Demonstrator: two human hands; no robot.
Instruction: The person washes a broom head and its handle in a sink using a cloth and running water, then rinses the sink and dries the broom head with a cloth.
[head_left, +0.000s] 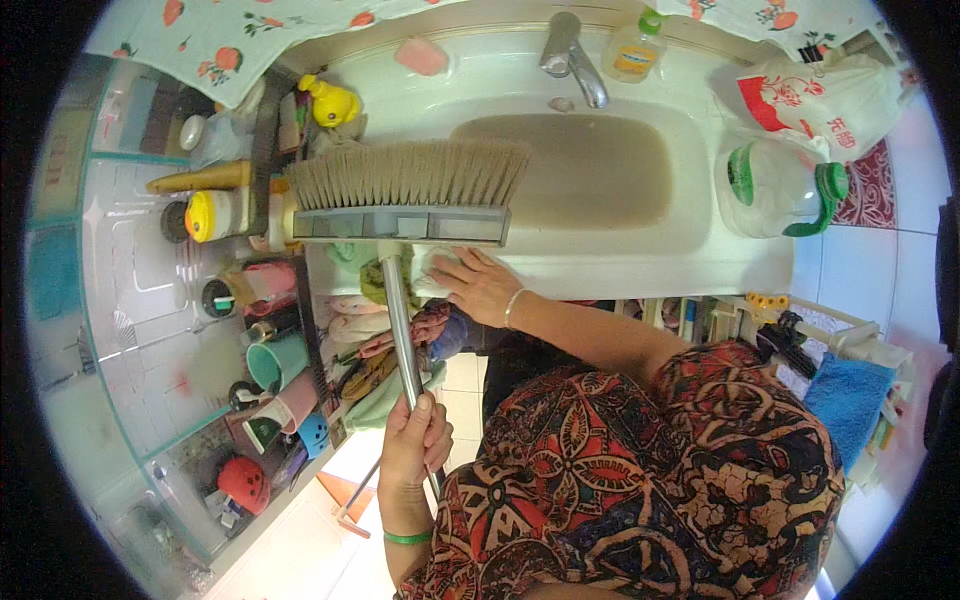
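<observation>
My left hand (416, 435) is closed around the metal handle (397, 322) of a broom. The broom head, with grey-beige bristles (409, 172) pointing away from me, lies over the left part of the white washbasin (697, 259). Murky grey-brown water (592, 172) stands in the bowl. My right hand (480, 285) is palm down at the basin's front rim, fingers spread, just below the broom head; what lies under the fingertips is unclear. A green cloth (375, 281) hangs over the rim beside the handle.
Behind the bowl are a faucet (574, 60), pink soap (421, 56) and a detergent bottle (634, 52). A large plastic jug (772, 187) and a plastic bag (825, 101) are at right. Cups (277, 360) and containers line the left shelf. Several cloths (382, 330) hang below the rim.
</observation>
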